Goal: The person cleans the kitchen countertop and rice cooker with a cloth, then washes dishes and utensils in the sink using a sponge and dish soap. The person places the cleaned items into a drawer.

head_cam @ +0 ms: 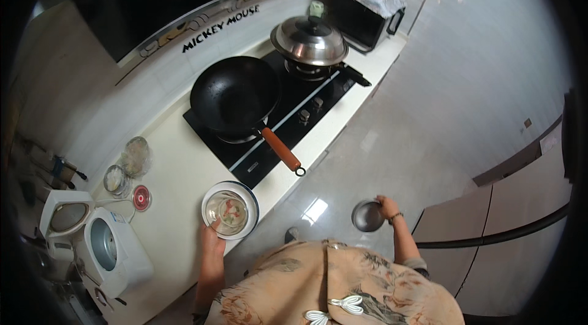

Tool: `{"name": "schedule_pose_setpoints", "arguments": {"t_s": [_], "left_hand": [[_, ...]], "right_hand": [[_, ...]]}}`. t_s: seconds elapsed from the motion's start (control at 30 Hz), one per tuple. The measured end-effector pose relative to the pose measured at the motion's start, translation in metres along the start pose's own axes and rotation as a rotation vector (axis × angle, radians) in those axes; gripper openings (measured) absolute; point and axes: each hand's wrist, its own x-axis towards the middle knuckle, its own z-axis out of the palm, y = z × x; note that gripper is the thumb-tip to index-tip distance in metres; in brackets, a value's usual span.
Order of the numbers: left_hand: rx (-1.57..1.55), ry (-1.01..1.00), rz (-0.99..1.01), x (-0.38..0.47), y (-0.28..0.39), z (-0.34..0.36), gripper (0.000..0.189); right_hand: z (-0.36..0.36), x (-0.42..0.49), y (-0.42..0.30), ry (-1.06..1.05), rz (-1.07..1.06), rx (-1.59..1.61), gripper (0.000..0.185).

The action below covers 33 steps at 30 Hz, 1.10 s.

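At the counter's front edge, my left hand (213,235) grips a clear glass bowl (214,208), its thumb over the rim. Small red and green pieces (233,210) lie in the bottom of this bowl. A white dish with a dark blue rim (251,203) shows around and below it; whether the two touch I cannot tell. Out over the floor, my right hand (388,207) holds a round metal bowl (366,216) by its rim. From above, the inside of that bowl looks bare.
A black wok (232,90) sits on the gas hob (294,95), its orange-brown handle (281,149) jutting over the counter edge. Behind it stands a lidded pan (312,42). An open rice cooker (103,242) and two covered bowls occupy the left counter. Cabinets (464,228) stand at right.
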Motion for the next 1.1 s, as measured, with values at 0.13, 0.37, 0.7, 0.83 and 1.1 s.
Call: {"name": "schedule_pose_setpoints", "arguments": {"t_s": [0.13, 0.37, 0.7, 0.83, 1.1], "left_hand": [[-0.013, 0.081, 0.084, -0.007, -0.003, -0.001, 0.038], [0.045, 0.145, 0.359, -0.049, -0.033, -0.006, 0.047], [-0.393, 0.710, 0.433, -0.149, -0.155, 0.104, 0.056], [-0.361, 0.750, 0.422, -0.188, -0.219, 0.124, 0.058], [-0.391, 0.846, 0.452, -0.219, -0.266, 0.162, 0.056]], "right_hand": [[-0.005, 0.076, -0.013, -0.181, -0.168, -0.208, 0.023], [-0.028, 0.212, -0.073, -0.369, -0.359, -0.347, 0.030], [0.006, 0.347, -0.074, -0.576, -0.804, -0.639, 0.025], [-0.003, 0.349, -0.079, -0.595, -0.930, -0.676, 0.020], [-0.003, 0.363, -0.065, -0.604, -1.048, -0.517, 0.023]]}}
